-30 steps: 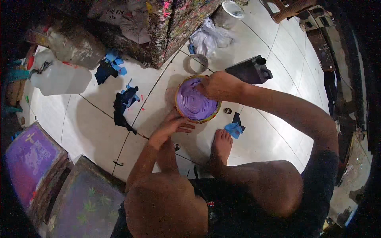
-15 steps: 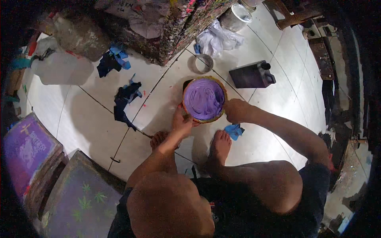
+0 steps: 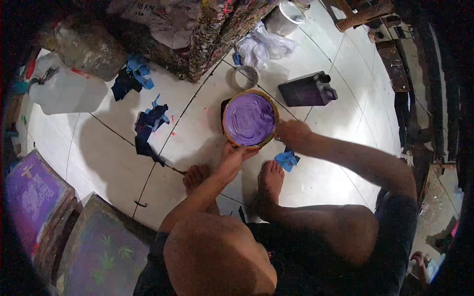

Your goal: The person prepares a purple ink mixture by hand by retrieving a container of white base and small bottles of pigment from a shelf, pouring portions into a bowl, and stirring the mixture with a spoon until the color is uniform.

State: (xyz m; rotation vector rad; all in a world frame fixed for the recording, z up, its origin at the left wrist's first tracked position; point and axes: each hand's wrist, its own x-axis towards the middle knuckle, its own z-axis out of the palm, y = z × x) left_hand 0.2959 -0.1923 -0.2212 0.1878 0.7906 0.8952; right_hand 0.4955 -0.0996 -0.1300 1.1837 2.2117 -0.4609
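A round tub [image 3: 228,134] with a stained yellowish-orange rim holds thick purple paint [image 3: 249,118], its surface marked by curved ridges. My left hand [image 3: 234,160] grips the tub's near side, thumb up by the rim. At the right edge of the tub, my right hand [image 3: 293,134] is curled closed. Whatever it may hold is hidden by the fingers. A dark, capped jerrycan [image 3: 305,90] lies beyond my right hand, and a roll of tape [image 3: 245,77] is just past the tub.
Blue and dark scraps [image 3: 149,121] lie on the tiled floor [image 3: 187,113] to the left, near a translucent jug [image 3: 74,91]. White plastic [image 3: 264,47] and a metal can [image 3: 285,18] stand farther back. Printing screens [image 3: 37,190] lean at lower left; a paint-crusted block [image 3: 173,29] is behind.
The view has shifted slightly, so most things appear farther left. Ridges in the purple paint have a different pattern. My left hand still holds the tub, and my right remains at its edge.
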